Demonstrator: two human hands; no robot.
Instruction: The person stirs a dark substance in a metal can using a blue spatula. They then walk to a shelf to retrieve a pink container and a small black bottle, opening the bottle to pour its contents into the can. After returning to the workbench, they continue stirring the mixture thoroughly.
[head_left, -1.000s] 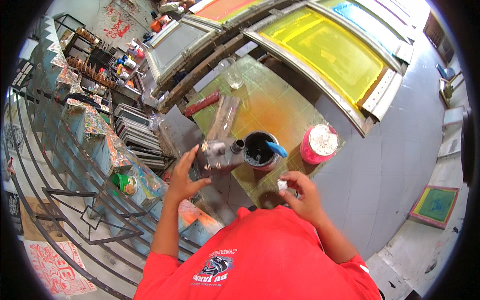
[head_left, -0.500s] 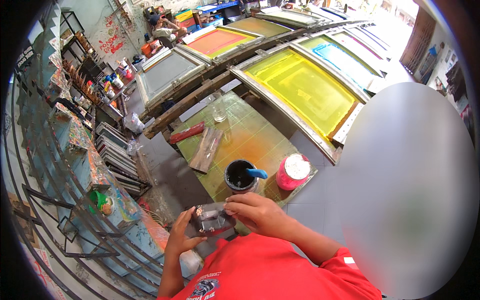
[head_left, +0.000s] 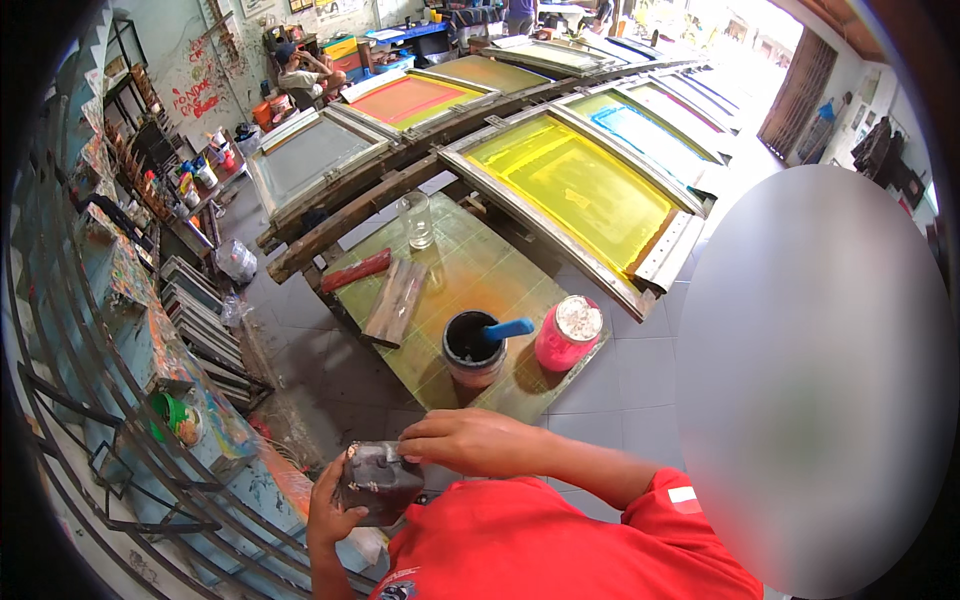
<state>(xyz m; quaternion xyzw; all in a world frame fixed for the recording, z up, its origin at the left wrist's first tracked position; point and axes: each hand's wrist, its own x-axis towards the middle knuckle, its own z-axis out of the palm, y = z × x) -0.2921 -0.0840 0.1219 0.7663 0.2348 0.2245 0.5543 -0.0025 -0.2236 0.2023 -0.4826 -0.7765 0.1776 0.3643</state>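
A dark, boxy container (head_left: pixel 382 487) with smudges on its top is held low in front of my body. My left hand (head_left: pixel 327 508) wraps round its left side, thumb on the near face. My right hand (head_left: pixel 468 441) is closed at the container's upper right edge, fingers bent over its top; what lies under the fingertips is hidden. Just beyond stands an open jar of black paste (head_left: pixel 472 372), with a blue handle (head_left: pixel 510 328) leaning out of it. A pink jar (head_left: pixel 562 345) with a whitish top is to the right of it.
The small table (head_left: pixel 500 280) also carries a wooden block (head_left: pixel 397 303), a red bar (head_left: pixel 357 270) and a clear glass (head_left: pixel 417 225). Behind it, framed printing screens (head_left: pixel 575 190) line a long rack. Metal railings (head_left: pixel 110 430) run along my left. Another person (head_left: pixel 303 72) sits far back.
The container has shifted left and tipped, now showing more of its side. My right hand has moved left along with it. The whole view has shifted slightly.
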